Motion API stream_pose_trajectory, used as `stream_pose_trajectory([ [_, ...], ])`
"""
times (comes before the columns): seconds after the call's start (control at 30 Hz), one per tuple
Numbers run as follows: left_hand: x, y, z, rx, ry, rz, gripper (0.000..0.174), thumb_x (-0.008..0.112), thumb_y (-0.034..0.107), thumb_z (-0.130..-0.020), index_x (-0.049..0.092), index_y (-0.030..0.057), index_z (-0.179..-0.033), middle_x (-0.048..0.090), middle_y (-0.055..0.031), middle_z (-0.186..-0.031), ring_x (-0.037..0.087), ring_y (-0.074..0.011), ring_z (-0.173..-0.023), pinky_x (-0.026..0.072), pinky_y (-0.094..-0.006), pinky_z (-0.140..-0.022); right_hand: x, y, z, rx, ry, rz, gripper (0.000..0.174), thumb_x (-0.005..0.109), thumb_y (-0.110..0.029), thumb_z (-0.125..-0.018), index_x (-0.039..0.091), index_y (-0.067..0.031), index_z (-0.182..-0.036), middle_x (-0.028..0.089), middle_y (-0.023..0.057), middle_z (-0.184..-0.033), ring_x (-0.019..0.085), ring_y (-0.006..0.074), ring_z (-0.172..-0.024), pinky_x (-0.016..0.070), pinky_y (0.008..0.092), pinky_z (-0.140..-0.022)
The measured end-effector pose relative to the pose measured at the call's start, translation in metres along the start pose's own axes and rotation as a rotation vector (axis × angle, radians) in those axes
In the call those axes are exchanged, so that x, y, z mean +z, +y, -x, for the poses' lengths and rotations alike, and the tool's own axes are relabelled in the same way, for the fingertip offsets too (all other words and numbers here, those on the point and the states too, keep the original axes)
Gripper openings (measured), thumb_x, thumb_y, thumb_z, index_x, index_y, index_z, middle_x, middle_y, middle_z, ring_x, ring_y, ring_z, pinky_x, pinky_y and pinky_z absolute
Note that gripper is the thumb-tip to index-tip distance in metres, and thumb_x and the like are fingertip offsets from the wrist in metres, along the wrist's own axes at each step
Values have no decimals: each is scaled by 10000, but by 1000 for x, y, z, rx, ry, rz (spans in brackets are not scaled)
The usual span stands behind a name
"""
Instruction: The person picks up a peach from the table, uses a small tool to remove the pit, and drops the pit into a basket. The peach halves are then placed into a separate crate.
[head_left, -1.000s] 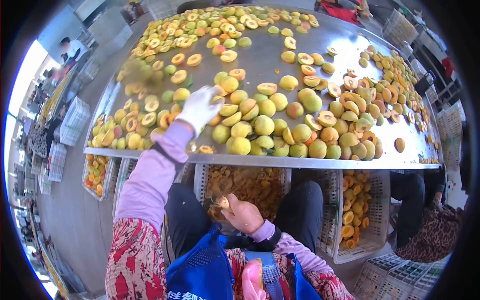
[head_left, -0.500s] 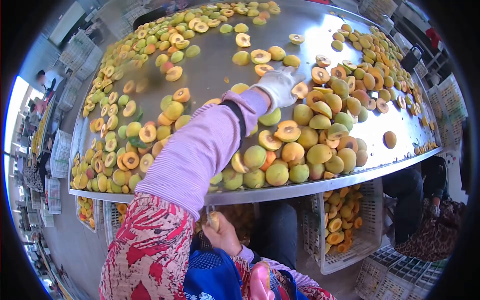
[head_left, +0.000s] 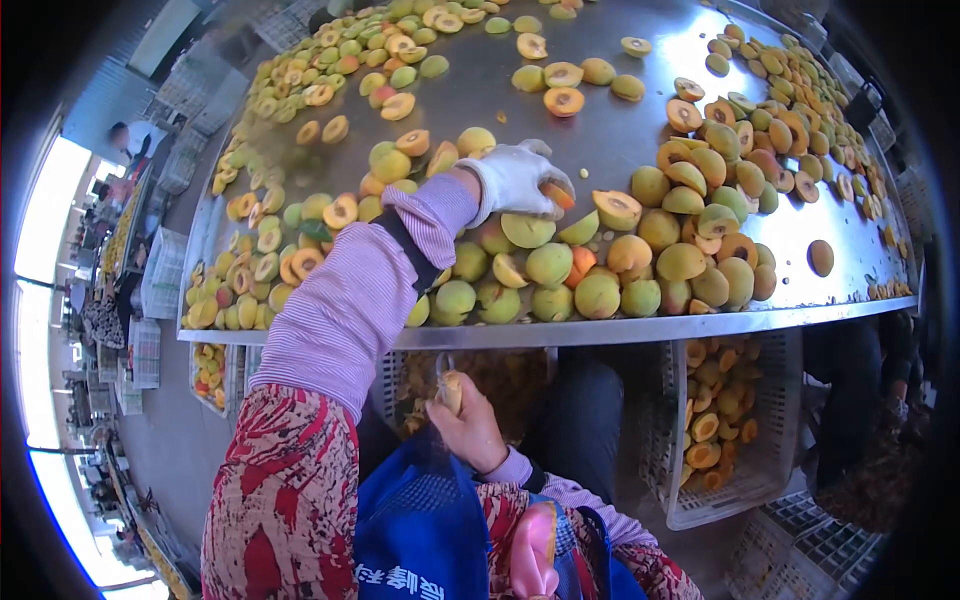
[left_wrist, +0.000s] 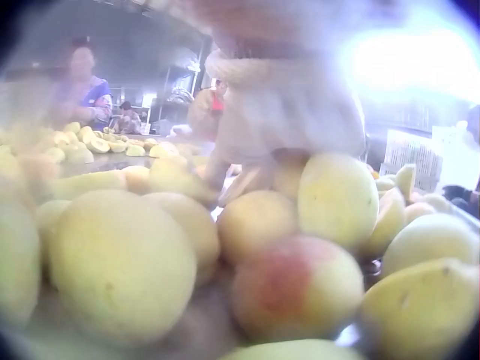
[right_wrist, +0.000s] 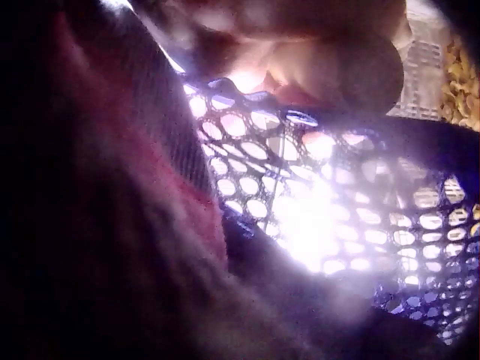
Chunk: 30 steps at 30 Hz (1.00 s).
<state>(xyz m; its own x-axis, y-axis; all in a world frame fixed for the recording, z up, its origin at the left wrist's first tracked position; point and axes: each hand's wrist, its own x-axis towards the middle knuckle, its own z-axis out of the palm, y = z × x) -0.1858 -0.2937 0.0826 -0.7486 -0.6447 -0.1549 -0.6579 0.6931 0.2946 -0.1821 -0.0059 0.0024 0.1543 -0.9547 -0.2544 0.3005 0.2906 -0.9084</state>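
My left hand (head_left: pixel 520 183), in a white glove, reaches over the near part of a metal table heaped with whole and halved peaches. Its curled fingers grip a peach half (head_left: pixel 559 194), whose orange flesh shows under the fingertips. Blurred in the left wrist view, the glove (left_wrist: pixel 289 112) hangs just behind a red-blushed peach (left_wrist: pixel 296 289) and several yellow ones. Below the table edge, in front of my lap, my bare right hand (head_left: pixel 470 425) holds a short tool by its wooden handle (head_left: pixel 453 393); a thin metal end points up. Bare fingers (right_wrist: pixel 322 64) fill the top of the right wrist view.
The metal table (head_left: pixel 470 100) ends in a raised front edge (head_left: pixel 620 328). A white crate (head_left: pixel 775 440) of peach halves stands under it at right, and another crate (head_left: pixel 385 385) lies between my knees. Blue mesh cloth (right_wrist: pixel 330 195) spans the right wrist view. A person (left_wrist: pixel 82 90) sits across.
My left hand went right from the left heap, took a peach half, then came back left with it. The right hand stays low with the tool. The head view has shifted.
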Motion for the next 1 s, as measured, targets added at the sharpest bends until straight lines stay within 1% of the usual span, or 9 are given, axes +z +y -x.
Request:
stream_pose_trajectory([
  [0.13,-16,9,78,-140,-181,-9,348,648,300,-741,619,179,-1066,601,-130,-985,542,-293,-998,423,-379,-867,0,-5,7,175,-45,-149,154,569,-98,-836,488,-57,-960,495,-15,-629,441,57,-463,367,221,-414],
  [0.2,-10,-7,120,-130,-85,-314,328,614,300,-750,624,209,-1065,602,-115,-981,578,-292,-938,447,-369,-846,5,-4,10,54,11,-139,122,565,-107,-849,460,-79,-903,445,-39,-572,400,47,-381,318,218,-338],
  [0.3,12,-7,187,-41,418,3,294,638,128,-740,621,166,-1032,555,-126,-1055,529,-321,-989,442,-392,-843,6,-17,13,43,39,-226,115,555,-114,-869,455,-78,-913,442,-39,-561,390,42,-368,298,203,-316],
  [0.5,47,66,276,7,342,153,588,632,39,-666,465,138,-1221,475,-164,-1173,472,-349,-1096,411,-400,-928,6,-36,1,114,-111,-314,221,506,-245,-899,471,-45,-987,551,65,-688,444,91,-410,383,227,-348],
  [0.6,86,83,302,-85,579,991,677,650,45,-730,345,82,-1333,429,-114,-1283,413,-226,-1193,355,-332,-981,16,-19,7,198,-166,-377,210,558,-197,-860,501,-35,-980,554,53,-682,425,78,-396,387,214,-342],
  [0.67,114,82,308,-220,868,1409,522,456,327,-927,289,77,-1354,465,-97,-1221,520,-181,-998,458,-292,-820,31,-17,15,248,-135,-425,222,555,-184,-863,487,-41,-1018,538,41,-666,424,82,-393,383,213,-339],
  [0.77,117,113,312,-551,865,1296,567,229,518,-939,450,89,-1236,581,-54,-906,535,-136,-638,454,-234,-495,54,-5,25,157,-124,-318,258,525,-185,-887,445,-58,-1097,535,37,-665,416,76,-383,358,200,-325],
  [0.8,112,118,309,-736,874,1548,581,237,533,-931,497,73,-1175,590,-73,-914,560,-158,-690,483,-256,-573,55,-5,30,166,-124,-319,258,525,-185,-887,445,-58,-1097,535,37,-665,416,76,-383,358,200,-325],
  [1.0,146,88,302,-512,1065,1843,511,308,469,-935,515,28,-1089,610,-111,-893,599,-214,-781,502,-319,-735,42,-1,36,-221,-160,622,325,568,-194,-835,415,16,-1030,584,247,-826,570,428,-812,441,452,-698],
])
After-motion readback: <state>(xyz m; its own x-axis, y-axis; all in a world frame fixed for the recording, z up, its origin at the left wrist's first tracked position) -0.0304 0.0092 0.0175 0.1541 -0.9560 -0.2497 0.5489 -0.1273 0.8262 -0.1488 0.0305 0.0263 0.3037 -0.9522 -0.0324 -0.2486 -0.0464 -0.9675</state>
